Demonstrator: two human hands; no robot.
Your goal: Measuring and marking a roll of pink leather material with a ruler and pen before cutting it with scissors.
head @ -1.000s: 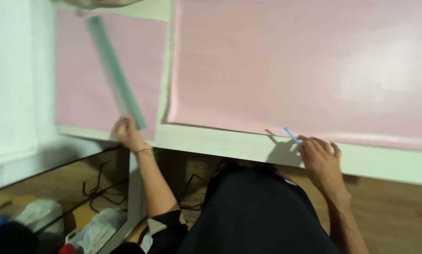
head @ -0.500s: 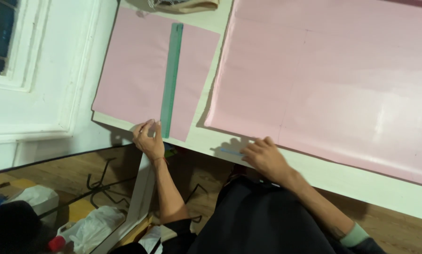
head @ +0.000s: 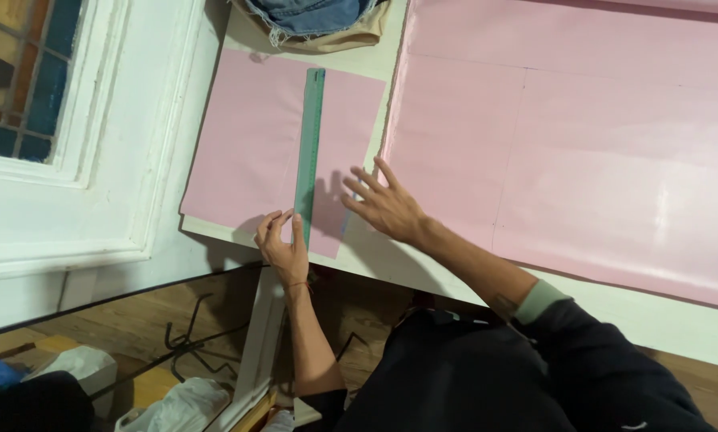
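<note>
Since the frame 0.5 s ago, right hand (head: 384,205) has come from the table edge over to the small pink paper sheet (head: 251,152); it now lies flat w/ fingers spread, palm down near the sheet's right edge, grasping nothing. Left hand (head: 283,246) stays at the near end of the long green plastic ruler (head: 310,152), fingertips pinching or pressing that end; I cannot tell which exactly. Ruler lies lengthwise on the small sheet, about in its middle, running away from the person. Small sheet rests on the white table (head: 375,60), left part, just beside the large pink sheet (head: 583,152) covering the right part. Folded denim cloth (head: 307,16) sits at the far table edge, near the ruler's far tip.
</note>
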